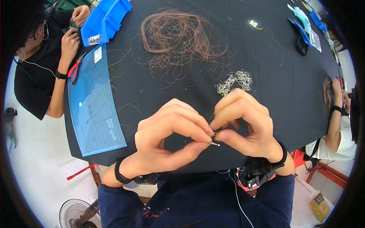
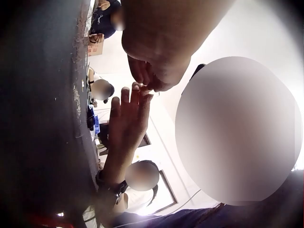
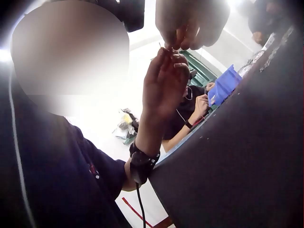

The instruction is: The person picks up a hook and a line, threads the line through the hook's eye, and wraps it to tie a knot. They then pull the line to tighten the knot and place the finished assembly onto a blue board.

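Note:
My left hand (image 1: 171,133) pinches a small pale metal fish hook (image 1: 215,144) between thumb and index finger, its end poking out past the fingertips. Close against it, my right hand (image 1: 247,127) has thumb and fingers bent together at a short thin line (image 1: 215,133) by the hook; the fingertips hide most of it. Both hands hover over the black tabletop near its front edge. In the left wrist view the right hand (image 2: 128,123) meets the left at the fingertips. Just beyond the hands lies a pile of silvery fish hooks (image 1: 235,81).
A brown tangle of line (image 1: 175,38) lies at the back. On the left are a blue striped board (image 1: 95,110), red pliers (image 1: 76,70) and a blue bin (image 1: 104,22), beside a seated person (image 1: 42,64). Another person's arm (image 1: 334,114) is at the right.

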Motion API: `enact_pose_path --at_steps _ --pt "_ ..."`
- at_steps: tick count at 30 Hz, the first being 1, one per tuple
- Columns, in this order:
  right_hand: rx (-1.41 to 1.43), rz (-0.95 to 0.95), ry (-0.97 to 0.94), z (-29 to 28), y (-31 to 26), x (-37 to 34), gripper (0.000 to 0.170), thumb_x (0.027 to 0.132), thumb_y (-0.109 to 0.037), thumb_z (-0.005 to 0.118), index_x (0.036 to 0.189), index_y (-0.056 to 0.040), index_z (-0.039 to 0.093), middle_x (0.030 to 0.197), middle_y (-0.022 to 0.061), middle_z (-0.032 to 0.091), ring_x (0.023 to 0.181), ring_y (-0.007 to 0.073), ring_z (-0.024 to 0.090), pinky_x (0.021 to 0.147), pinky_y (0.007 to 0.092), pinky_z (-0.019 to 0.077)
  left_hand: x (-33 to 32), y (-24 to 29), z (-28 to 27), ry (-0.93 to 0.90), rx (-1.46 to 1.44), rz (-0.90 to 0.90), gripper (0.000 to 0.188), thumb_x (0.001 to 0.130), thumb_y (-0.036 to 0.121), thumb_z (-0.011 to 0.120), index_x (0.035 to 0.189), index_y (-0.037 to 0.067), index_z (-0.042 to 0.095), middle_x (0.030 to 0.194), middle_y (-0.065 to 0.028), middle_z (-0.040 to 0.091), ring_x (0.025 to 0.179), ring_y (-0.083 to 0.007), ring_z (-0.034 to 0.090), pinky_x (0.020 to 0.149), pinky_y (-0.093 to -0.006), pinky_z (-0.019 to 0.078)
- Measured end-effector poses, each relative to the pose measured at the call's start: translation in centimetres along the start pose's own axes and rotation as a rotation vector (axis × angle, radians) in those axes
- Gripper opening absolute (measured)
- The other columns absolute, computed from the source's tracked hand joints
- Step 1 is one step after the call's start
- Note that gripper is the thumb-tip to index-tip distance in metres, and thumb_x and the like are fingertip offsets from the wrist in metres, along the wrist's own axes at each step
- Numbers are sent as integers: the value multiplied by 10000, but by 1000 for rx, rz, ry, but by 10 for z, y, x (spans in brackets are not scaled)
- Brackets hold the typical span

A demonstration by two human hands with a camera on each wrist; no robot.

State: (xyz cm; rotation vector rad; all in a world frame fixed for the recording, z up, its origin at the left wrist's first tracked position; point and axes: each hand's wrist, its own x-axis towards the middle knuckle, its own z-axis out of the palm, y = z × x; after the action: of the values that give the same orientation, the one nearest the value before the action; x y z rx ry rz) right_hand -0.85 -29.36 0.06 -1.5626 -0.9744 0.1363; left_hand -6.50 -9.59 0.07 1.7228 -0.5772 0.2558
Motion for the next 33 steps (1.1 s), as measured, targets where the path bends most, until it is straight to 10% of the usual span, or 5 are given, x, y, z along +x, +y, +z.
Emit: enact_pose_path --at_steps 33 --pt "-42 -175 81 3 5 -3 192 678 15 729 843 -34 643 801 87 595 645 156 552 562 257 413 2 3 1 -15 90 103 166 675 -3 716 803 79 649 803 -62 679 715 -170 585 682 -284 427"
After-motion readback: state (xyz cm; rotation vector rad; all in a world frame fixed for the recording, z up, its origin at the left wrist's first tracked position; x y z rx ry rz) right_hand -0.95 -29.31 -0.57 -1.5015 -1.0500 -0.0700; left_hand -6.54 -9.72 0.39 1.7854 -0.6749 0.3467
